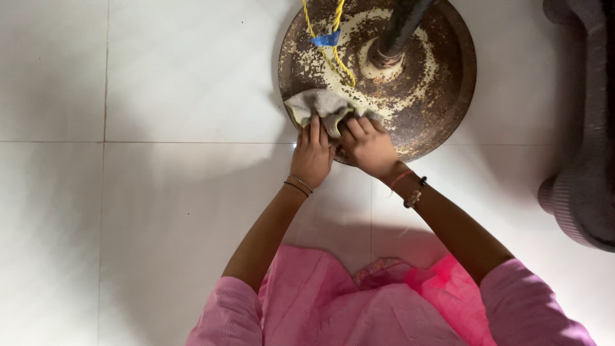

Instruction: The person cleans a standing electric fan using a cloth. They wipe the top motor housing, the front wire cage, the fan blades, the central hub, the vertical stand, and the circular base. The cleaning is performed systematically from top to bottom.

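Observation:
A round, rusty metal base (435, 83) with flaking pale paint stands on the white tiled floor, a dark pole (400, 29) rising from its middle. A crumpled grey cloth (320, 106) lies on the base's near left edge. My left hand (312, 154) grips the cloth's lower edge, fingers curled over it. My right hand (368, 146) presses the cloth's right part against the base rim, fingers closed on it. Both wrists wear thin bracelets, and my pink sleeves fill the bottom of the view.
A yellow twisted cord (333, 45) with a blue tape piece (325, 40) hangs over the base's left side. A grey-purple upholstered furniture piece (586, 173) stands at the right edge. White floor tiles (141, 192) spread to the left.

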